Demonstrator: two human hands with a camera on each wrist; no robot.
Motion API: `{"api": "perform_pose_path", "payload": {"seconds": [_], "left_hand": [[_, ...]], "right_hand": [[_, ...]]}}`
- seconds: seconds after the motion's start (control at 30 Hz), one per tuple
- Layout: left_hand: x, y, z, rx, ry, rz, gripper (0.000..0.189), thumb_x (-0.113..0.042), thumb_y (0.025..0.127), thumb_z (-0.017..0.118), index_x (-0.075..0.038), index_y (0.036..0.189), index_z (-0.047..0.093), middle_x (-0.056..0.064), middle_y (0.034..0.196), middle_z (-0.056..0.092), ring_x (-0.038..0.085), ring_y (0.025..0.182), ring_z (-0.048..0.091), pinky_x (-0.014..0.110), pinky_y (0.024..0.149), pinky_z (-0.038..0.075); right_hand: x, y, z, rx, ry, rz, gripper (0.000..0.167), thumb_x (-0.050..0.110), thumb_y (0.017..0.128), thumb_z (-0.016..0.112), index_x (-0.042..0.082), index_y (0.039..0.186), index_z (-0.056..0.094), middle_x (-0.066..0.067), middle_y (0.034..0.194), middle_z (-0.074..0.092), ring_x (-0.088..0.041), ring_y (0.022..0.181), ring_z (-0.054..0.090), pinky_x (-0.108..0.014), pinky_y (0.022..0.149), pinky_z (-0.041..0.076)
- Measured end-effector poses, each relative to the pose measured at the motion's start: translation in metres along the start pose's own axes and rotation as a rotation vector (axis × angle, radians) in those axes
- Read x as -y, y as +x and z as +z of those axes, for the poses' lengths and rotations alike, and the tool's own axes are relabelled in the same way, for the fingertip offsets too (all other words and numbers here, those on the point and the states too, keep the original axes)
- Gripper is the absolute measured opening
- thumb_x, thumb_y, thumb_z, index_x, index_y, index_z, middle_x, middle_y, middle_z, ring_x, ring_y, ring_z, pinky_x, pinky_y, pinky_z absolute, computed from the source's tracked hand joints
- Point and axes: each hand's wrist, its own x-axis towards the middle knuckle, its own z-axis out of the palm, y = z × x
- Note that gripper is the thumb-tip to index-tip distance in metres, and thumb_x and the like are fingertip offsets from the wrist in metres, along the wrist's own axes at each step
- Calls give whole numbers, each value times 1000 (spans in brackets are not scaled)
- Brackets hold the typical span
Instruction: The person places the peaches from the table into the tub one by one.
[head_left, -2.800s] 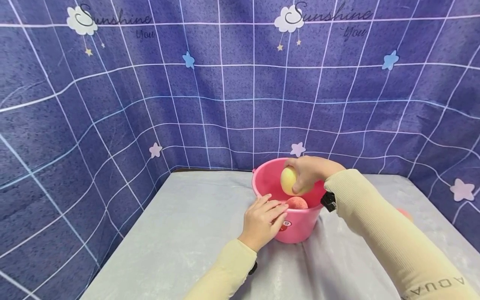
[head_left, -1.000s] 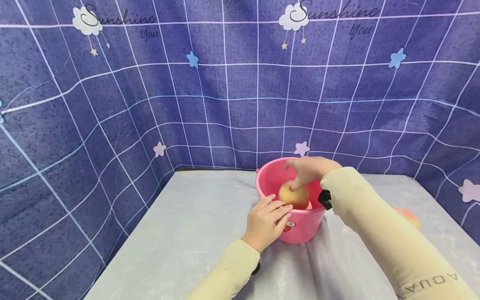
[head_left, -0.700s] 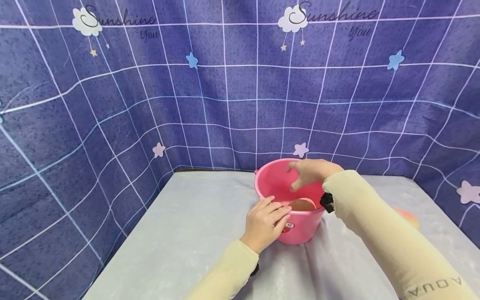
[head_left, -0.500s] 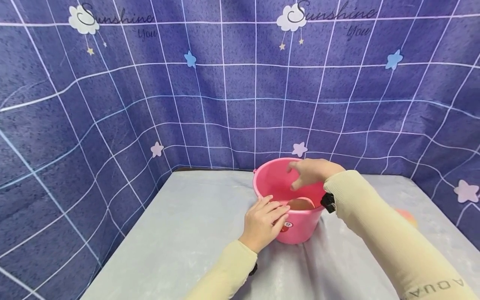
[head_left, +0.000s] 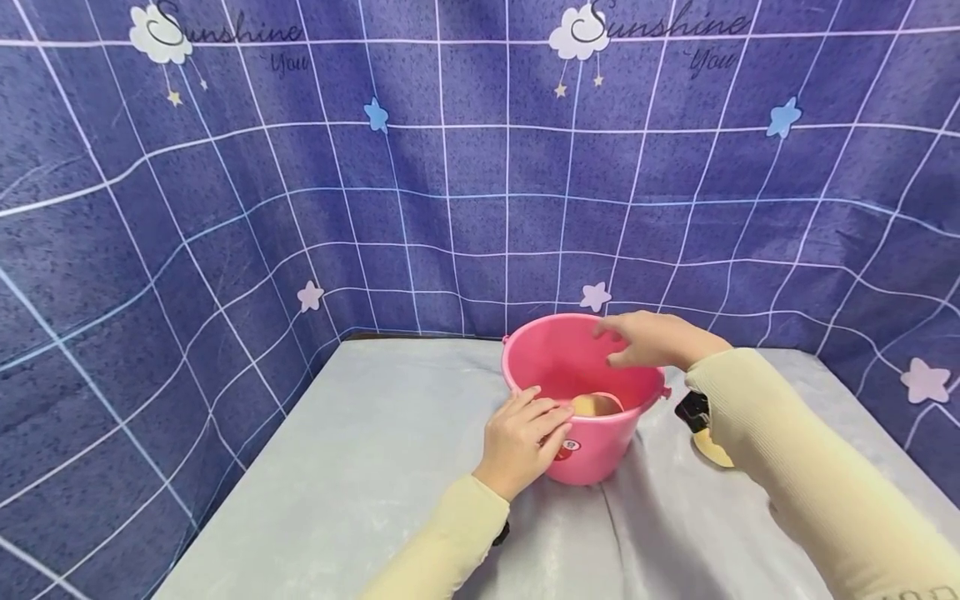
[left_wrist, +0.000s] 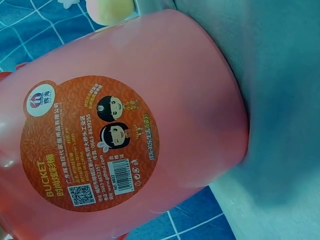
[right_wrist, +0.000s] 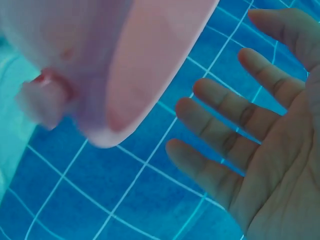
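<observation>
A pink plastic bucket [head_left: 600,450] stands on the table, tilted slightly in the head view. My left hand [head_left: 521,442] holds its near left rim, fingers over the edge. Inside the bucket shows the top of a round yellow fruit [head_left: 588,406], partly hidden by the near wall. Over the bucket's right rim is my right hand [head_left: 652,337], fingers spread and holding nothing. In the right wrist view that hand [right_wrist: 265,135] shows an open palm beside the bucket [right_wrist: 155,65]. In the left wrist view the bucket [left_wrist: 190,110] carries a round label.
A second yellow fruit [head_left: 711,448] lies on the table right of the bucket, partly hidden by my right sleeve [head_left: 810,467]. A grey cloth covers the table [head_left: 360,467]. A blue gridded curtain [head_left: 465,167] hangs behind and at the left.
The right hand held the yellow fruit over the bucket, then let it drop inside. Its fingers are now free, and the hand has moved right toward the rim. The left hand keeps its place.
</observation>
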Motion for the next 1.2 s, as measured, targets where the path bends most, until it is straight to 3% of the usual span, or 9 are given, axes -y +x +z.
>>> {"api": "perform_pose_path", "payload": {"seconds": [0.23,0.5,0.93,1.2], "left_hand": [[1,-1,-1,10,1,-11,24,-20,74,81,-18,98,78,-2,93,72,21,101,65,39,93,50],[1,-2,0,15,0,-22,24,-20,75,80,-18,99,78,-3,93,72,21,102,65,40,93,49],[-2,0,-1,23,-1,-28,23,-19,76,79,-18,99,78,-3,93,72,21,102,65,41,93,50],[-1,-1,2,10,2,-19,22,-19,75,79,-18,98,78,-3,92,72,21,102,65,40,92,50]], "right_hand": [[-12,-14,2,-39,24,-23,38,11,83,66,1,119,61,-19,108,66,-37,103,61,-52,85,49],[-28,-29,2,-65,62,-20,38,12,80,65,0,116,61,-19,100,66,-27,86,63,-46,76,52],[-52,-52,4,-80,37,11,33,17,83,67,3,113,62,-16,96,63,-26,81,64,-46,69,53],[-61,-61,11,-234,-18,-26,33,14,83,67,1,113,62,-11,93,65,-26,80,63,-47,68,51]]}}
